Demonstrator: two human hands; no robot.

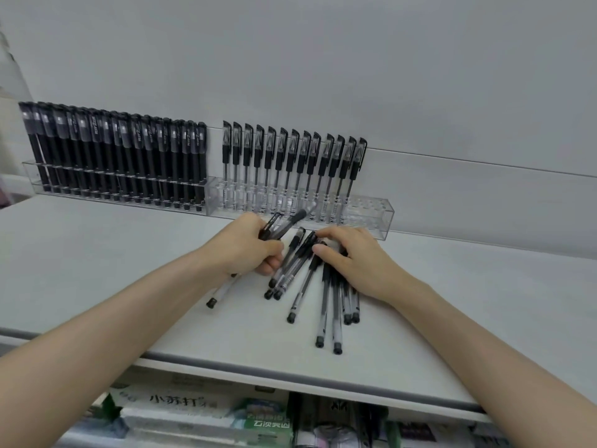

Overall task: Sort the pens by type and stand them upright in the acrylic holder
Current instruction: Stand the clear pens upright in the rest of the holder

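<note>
On the table (129, 270), left fingers (269, 250) grip pens (284, 224); right fingers (329, 234) touch pile (303, 286).

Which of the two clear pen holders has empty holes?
The right-hand holder, with the see-through pens: its right end has bare holes. The left holder, with all-black pens, looks packed.

Our left hand (248, 247) grips a small bunch of clear-barrelled pens (286, 223), their caps pointing toward the acrylic holder (371, 218). Our right hand (352, 257) rests with bent fingers on the loose pens (326, 305) fanned across the white table (129, 253); whether it grips one we cannot tell. Upright behind stand black-barrelled pens (113, 156) at left and clear ones (290, 166) at right.
</note>
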